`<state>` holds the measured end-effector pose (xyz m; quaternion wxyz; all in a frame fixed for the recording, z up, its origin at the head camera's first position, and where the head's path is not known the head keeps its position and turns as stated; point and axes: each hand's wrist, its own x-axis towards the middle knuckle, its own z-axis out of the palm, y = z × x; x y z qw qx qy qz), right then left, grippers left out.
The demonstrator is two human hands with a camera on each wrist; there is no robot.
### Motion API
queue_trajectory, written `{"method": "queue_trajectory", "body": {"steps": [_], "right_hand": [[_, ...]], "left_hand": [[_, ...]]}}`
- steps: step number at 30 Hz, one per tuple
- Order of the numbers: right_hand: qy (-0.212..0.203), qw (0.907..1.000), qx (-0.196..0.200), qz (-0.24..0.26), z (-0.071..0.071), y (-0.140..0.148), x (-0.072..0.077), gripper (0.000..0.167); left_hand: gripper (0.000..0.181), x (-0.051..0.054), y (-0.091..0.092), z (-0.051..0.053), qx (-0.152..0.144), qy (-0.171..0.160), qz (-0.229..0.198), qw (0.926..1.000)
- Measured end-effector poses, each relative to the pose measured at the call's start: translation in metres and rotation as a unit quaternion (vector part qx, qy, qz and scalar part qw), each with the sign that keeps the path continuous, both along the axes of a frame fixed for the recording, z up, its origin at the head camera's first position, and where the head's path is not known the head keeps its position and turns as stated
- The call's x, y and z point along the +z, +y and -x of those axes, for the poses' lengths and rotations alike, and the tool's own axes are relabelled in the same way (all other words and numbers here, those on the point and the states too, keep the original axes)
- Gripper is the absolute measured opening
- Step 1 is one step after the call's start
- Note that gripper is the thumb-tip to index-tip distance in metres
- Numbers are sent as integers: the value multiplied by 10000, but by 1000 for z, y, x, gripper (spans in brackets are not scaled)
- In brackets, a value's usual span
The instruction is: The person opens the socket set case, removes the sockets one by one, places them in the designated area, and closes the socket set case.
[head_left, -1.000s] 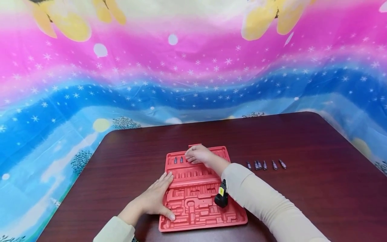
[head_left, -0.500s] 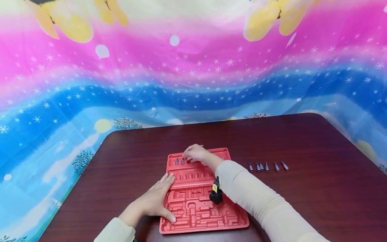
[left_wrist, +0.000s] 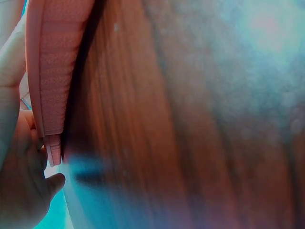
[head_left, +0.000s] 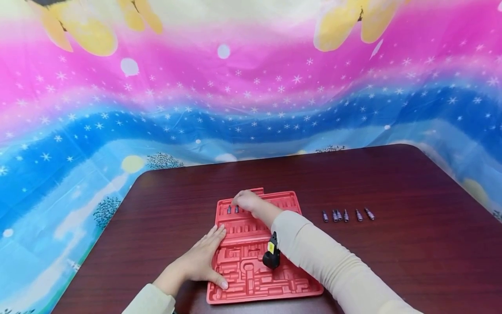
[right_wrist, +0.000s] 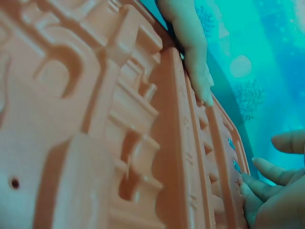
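Note:
A red moulded plastic tool case (head_left: 251, 298) lies open flat on the table. Two small dark bits, a left one (head_left: 229, 209) and a right one (head_left: 237, 209), sit in slots of its far row. My right hand (head_left: 251, 203) is over that row just beside them; the right wrist view shows its fingers spread apart, a fingertip close to one bit (right_wrist: 237, 166), nothing visibly held. My left hand (head_left: 201, 257) rests on the case's left edge, fingers straight, thumb lying over the rim. In the left wrist view the case's side wall (left_wrist: 55, 71) is beside the hand.
Several loose metal bits, one of them a tilted bit (head_left: 369, 213), lie in a row on the dark wooden table (head_left: 412, 253) to the right of the case. A patterned cloth (head_left: 251, 87) hangs behind the table. A black wrist camera (head_left: 271, 257) is above the case's near half.
My right hand has moved slightly left along the far row toward the two bits. My left hand and the loose bits stay where they were.

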<state>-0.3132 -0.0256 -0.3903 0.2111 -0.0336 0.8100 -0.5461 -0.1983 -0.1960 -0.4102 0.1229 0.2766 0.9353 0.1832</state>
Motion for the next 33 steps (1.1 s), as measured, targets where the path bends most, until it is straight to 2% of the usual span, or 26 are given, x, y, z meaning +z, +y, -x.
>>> {"method": "queue_trajectory", "body": {"steps": [4,9,13,21,26,33], "right_hand": [[-50,9996,-229,126,0,-3,-1,14],[61,9990,-336,275,2,-6,-3,14],[153,9991,-304,258,3,-4,-4,14],[172,9993,16,-327,6,4,-3,10],[333,9991,60,-270,5,3,-6,6],[685,9973,-24,-276,3,0,-8,10]], "left_hand": [[121,0,0,0,20,-4,-20,10000],[121,-1,0,0,3,32,-13,10000],[121,-1,0,0,-7,59,4,10000],[121,0,-1,-1,4,94,-15,10000],[122,-1,-2,-1,-2,126,9,9999],[122,0,0,0,-9,96,16,10000]]}}
